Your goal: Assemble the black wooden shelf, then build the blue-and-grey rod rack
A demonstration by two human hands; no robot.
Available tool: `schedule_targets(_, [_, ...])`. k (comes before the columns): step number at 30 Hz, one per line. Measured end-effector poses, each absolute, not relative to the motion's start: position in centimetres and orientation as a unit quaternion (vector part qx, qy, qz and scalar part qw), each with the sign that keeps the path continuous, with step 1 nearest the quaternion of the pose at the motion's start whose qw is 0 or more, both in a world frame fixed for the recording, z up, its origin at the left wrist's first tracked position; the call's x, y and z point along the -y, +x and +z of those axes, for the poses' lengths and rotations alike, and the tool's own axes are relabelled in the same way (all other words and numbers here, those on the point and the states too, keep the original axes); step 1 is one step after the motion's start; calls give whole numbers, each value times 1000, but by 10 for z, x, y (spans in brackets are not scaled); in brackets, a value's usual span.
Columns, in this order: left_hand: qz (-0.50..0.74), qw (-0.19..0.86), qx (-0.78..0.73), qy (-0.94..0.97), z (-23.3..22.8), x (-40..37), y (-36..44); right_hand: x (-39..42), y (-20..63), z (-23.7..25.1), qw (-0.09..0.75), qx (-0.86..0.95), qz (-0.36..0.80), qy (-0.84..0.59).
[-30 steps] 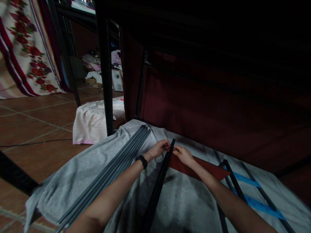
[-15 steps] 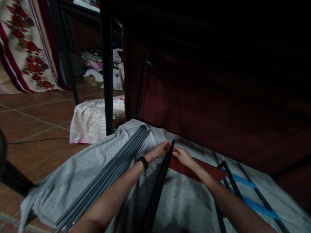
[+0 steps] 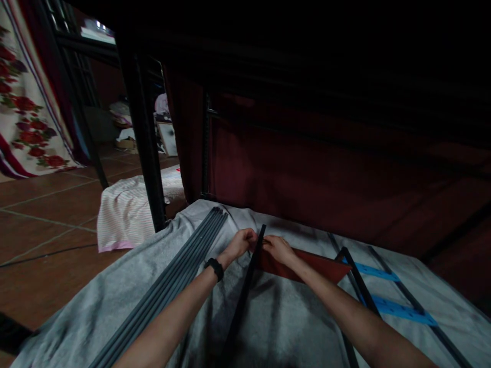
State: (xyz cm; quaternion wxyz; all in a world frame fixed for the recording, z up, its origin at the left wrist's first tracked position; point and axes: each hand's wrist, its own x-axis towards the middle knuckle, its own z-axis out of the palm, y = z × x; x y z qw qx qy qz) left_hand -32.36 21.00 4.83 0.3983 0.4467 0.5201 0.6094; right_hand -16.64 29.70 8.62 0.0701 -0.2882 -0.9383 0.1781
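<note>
A long black bar [image 3: 245,291] rises between my hands, its upper end level with my fingertips. My left hand [image 3: 242,242] is on its left side, fingers drawn together in a pinch close to the bar. On the other side my right hand [image 3: 279,249] pinches near the same end. Whatever is between the fingertips of either hand is too small and dim to make out. A reddish-brown panel [image 3: 307,266] reaches from the bar to a black frame [image 3: 360,281] at the right, partly behind my right hand and forearm.
Several grey tubes [image 3: 180,276] lie bundled on the grey blanket [image 3: 291,312] to the left. Blue strips [image 3: 402,311] cross dark rails at the right. A black post [image 3: 143,138] stands left, a dark red cloth [image 3: 307,179] hangs behind, and a dark structure is overhead.
The view has turned slightly right and up, so the surroundings sit further left and lower. Both hands remain at the bar's upper end, and the bar leans a little more.
</note>
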Motion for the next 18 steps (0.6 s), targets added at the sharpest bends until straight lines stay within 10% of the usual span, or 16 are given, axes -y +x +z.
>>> schedule_targets(18, [627,409,-555,362,54,-200,-312,-300,-148,95,105,947,150,-264])
